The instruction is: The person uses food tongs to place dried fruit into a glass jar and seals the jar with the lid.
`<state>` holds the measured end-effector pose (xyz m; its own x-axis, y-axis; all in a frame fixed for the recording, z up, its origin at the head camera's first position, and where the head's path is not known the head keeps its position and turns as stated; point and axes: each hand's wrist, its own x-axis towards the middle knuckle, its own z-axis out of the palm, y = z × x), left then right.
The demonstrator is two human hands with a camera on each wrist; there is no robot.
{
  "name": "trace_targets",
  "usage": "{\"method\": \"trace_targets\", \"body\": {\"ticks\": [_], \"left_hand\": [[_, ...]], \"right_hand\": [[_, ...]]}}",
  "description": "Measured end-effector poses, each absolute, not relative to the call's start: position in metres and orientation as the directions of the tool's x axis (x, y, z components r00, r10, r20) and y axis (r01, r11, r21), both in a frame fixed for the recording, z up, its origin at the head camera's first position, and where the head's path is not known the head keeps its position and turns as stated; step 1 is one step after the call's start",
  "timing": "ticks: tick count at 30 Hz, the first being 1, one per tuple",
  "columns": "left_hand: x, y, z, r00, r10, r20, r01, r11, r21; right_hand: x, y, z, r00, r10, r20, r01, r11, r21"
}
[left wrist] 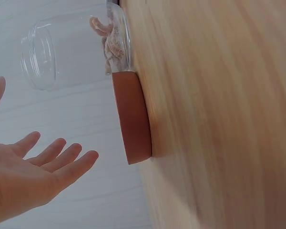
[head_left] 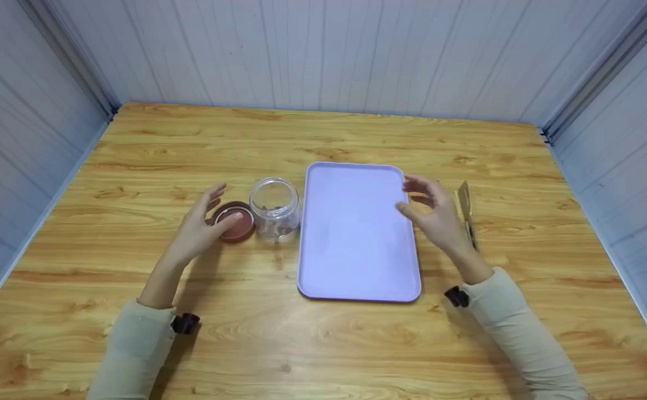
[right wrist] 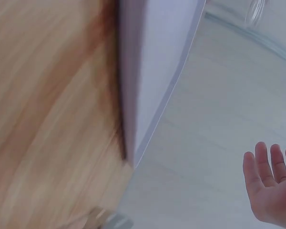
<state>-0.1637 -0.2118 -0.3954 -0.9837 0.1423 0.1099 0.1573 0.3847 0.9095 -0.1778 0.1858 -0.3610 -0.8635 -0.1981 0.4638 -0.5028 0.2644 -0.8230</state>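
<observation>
My left hand (head_left: pixel 204 222) hovers with spread fingers above a reddish-brown jar lid (head_left: pixel 244 229), which lies on the table. Right beside the lid stands a clear jar (head_left: pixel 275 214) with its mouth uncovered. Several dried brownish pieces (left wrist: pixel 112 45) lie at the jar's bottom, clearest in the left wrist view. A lilac tray (head_left: pixel 357 233) sits to the right of the jar. Over the tray's right edge my right hand (head_left: pixel 434 214) is raised, fingers loosely bent, holding nothing. Thin tongs-like metal pieces (head_left: pixel 465 203) lie just right of that hand, partly hidden by it.
The wood-grain table (head_left: pixel 279 355) is bounded by pale panelled walls (head_left: pixel 334 55) at the back and both sides. A small black wrist camera (head_left: pixel 185 323) shows at the left sleeve, and another black camera (head_left: pixel 457 296) at the right sleeve.
</observation>
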Motion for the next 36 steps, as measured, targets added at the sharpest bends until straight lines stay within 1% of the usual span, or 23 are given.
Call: {"method": "trace_targets", "body": {"ticks": [4,9,14,22,25,30,36], "left_hand": [[-0.165,-0.213,-0.398,-0.981,0.158,0.115,0.178,0.48,0.859],[-0.164,-0.216,-0.4,-0.976,0.198,0.088,0.198,0.644,0.739],[-0.163,-0.22,-0.402,-0.978,0.207,0.031,0.178,0.747,0.641],[-0.162,-0.228,-0.403,-0.973,0.229,-0.025,0.185,0.842,0.506],[-0.163,-0.23,-0.403,-0.974,0.218,-0.063,0.165,0.869,0.466],[-0.165,-0.232,-0.403,-0.972,0.193,-0.135,0.116,0.892,0.438],[-0.167,-0.234,-0.405,-0.97,0.178,-0.168,0.094,0.904,0.418]], "right_hand": [[-0.178,0.16,-0.36,-0.832,-0.279,0.479,-0.543,0.235,-0.806],[-0.179,0.132,-0.361,-0.789,-0.377,0.485,-0.579,0.194,-0.792],[-0.178,0.112,-0.364,-0.784,-0.418,0.459,-0.57,0.195,-0.798],[-0.181,0.093,-0.371,-0.806,-0.462,0.37,-0.5,0.196,-0.843],[-0.183,0.086,-0.37,-0.808,-0.492,0.323,-0.471,0.212,-0.856],[-0.189,0.076,-0.371,-0.809,-0.532,0.249,-0.421,0.23,-0.878],[-0.211,0.069,-0.396,-0.809,-0.549,0.21,-0.402,0.257,-0.879]]}}
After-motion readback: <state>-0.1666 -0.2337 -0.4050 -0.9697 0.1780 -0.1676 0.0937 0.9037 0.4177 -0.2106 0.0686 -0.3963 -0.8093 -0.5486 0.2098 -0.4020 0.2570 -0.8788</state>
